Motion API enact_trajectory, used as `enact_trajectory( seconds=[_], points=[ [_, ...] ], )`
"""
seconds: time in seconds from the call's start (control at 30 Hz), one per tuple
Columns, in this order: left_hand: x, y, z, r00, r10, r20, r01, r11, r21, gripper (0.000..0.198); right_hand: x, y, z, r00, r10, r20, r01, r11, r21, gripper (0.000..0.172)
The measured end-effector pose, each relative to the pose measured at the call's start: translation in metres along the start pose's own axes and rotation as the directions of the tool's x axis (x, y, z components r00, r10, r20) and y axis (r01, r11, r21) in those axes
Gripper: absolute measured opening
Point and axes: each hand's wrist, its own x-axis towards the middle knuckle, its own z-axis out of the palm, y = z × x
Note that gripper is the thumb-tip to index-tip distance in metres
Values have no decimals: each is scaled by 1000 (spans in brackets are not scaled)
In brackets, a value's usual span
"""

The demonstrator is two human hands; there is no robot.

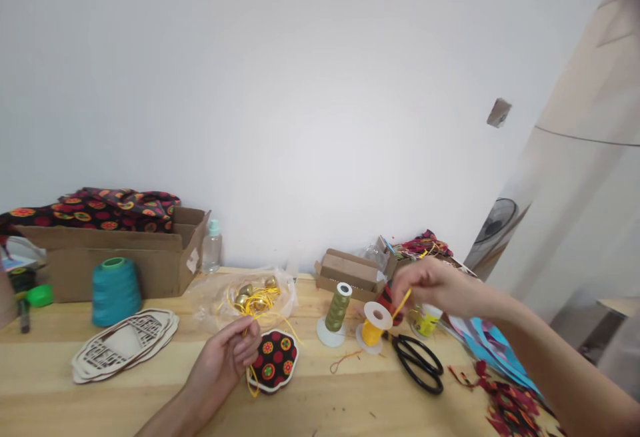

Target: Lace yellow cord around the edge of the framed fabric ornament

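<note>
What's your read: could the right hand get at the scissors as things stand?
Probably yes: the scissors lie with uncovered handles on the table, near the right hand. It pinches yellow cord, though, so it may need to let go first.

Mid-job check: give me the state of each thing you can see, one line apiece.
Right hand: pinching a yellow cord
Left hand: curled on a yellow strand
Yellow spool: standing upright
Olive thread cone: upright
Teal thread cone: upright
Patterned piece: lying flat
Scissors: lying down, blades mostly hidden
Cut-out pieces: stacked flat
Large box: open, patterned cloth heaped in it
Plastic bag: crumpled, gold bells in or on it
Bottle: upright
</note>
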Motion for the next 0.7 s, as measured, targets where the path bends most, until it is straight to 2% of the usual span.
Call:
enact_trajectory(
  seconds=[0.07, 0.1, 0.17, 0.2, 0.33, 0.43, 0.5, 0.53, 0.57, 0.6, 0.63, 0.67, 0.7],
  points=[
    [0, 0, 0, 1000, 0, -7, -1, 1000, -5, 25, 15, 0, -1, 963, -146, -226, 152, 988, 10, 25],
    [0, 1, 0, 1000, 2, -10, -3, 1000, -7, 24, 24, 3, -2, 923, -172, -345, 165, 985, -50, 25],
    [0, 2, 0, 1000, 11, -18, -11, 1000, -8, 23, 40, 13, -7, 810, -158, -565, 30, 973, -229, 27],
    [1, 2, -1, 1000, 17, -22, -17, 1000, -8, 23, 47, 19, -10, 761, -144, -632, -44, 961, -273, 28],
    [3, 5, -6, 998, 50, -39, -50, 999, -18, 24, 49, 38, -28, 594, -131, -793, -262, 902, -344, 30],
    [5, 6, -10, 996, 71, -51, -72, 997, -30, 23, 29, 47, -43, 472, -122, -873, -407, 848, -338, 28],
    [6, 6, -12, 995, 79, -60, -81, 996, -37, 22, 10, 51, -52, 418, -67, -906, -513, 806, -297, 26],
    [6, 6, -13, 995, 80, -63, -83, 996, -39, 22, 0, 51, -55, 416, 2, -910, -578, 773, -262, 25],
    [6, 6, -13, 995, 80, -65, -83, 996, -40, 23, -11, 51, -57, 444, 88, -892, -608, 760, -228, 25],
    [6, 6, -13, 995, 80, -65, -82, 996, -40, 23, -21, 49, -57, 512, 195, -836, -603, 775, -189, 26],
    [6, 6, -12, 995, 79, -63, -81, 996, -38, 23, -31, 46, -55, 603, 305, -737, -572, 809, -133, 29],
    [6, 5, -12, 995, 78, -59, -80, 996, -36, 23, -40, 40, -53, 701, 386, -599, -514, 856, -50, 34],
    [6, 5, -11, 996, 78, -54, -79, 996, -31, 23, -49, 32, -49, 779, 440, -447, -468, 882, 52, 40]
  ],
)
